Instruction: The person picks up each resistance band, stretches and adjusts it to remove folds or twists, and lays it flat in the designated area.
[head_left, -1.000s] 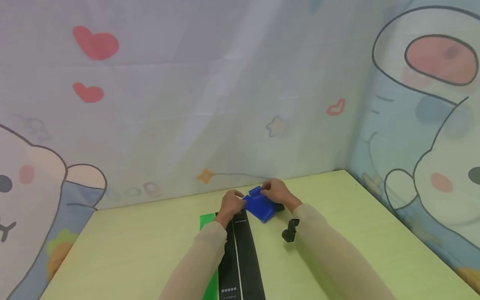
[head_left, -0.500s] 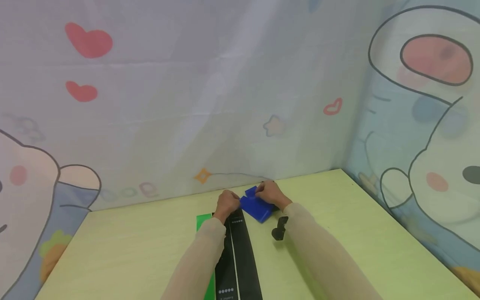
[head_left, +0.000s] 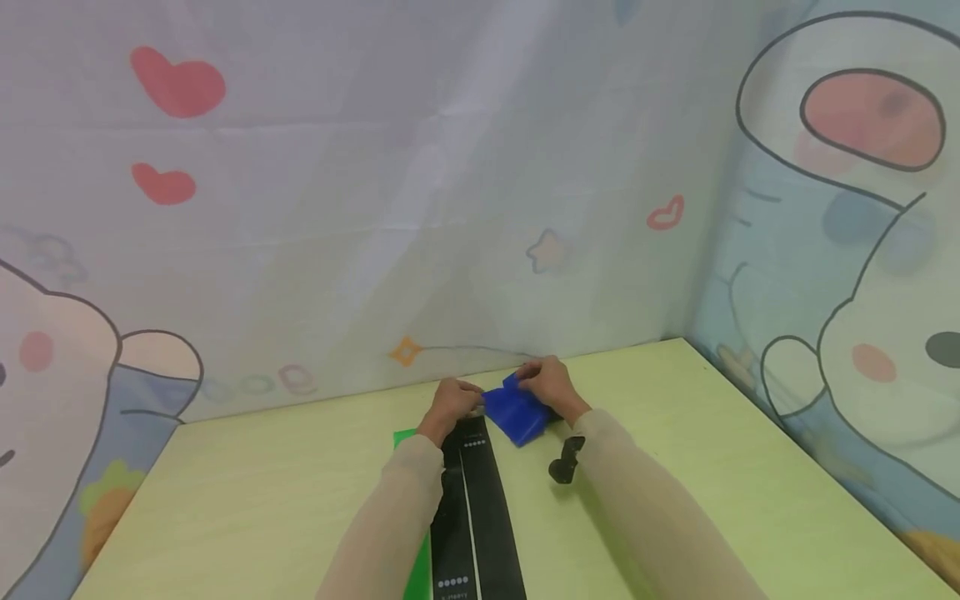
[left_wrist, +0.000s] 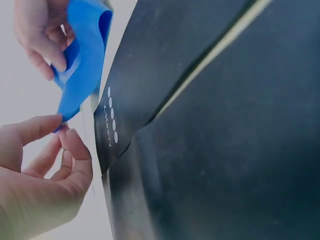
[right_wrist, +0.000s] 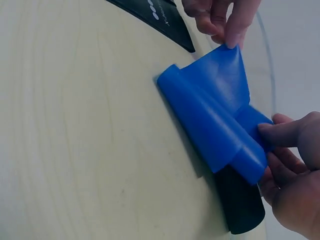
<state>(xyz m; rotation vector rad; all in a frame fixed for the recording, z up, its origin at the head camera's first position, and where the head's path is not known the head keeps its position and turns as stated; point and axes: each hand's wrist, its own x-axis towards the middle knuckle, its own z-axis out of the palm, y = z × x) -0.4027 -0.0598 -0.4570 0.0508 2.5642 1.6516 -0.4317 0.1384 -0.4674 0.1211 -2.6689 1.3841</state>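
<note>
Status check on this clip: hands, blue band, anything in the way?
Left hand pinches blue band corner. Right hand holds the folded end. Black band lies alongside, not blocking.

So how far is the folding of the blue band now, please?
Partly done: the blue band already lies doubled over on the table, with one rolled fold showing. In hand: the left hand pinches one corner and the right hand pinches the opposite end. Left: the black band and the green band lie flat, still unfolded.
</note>
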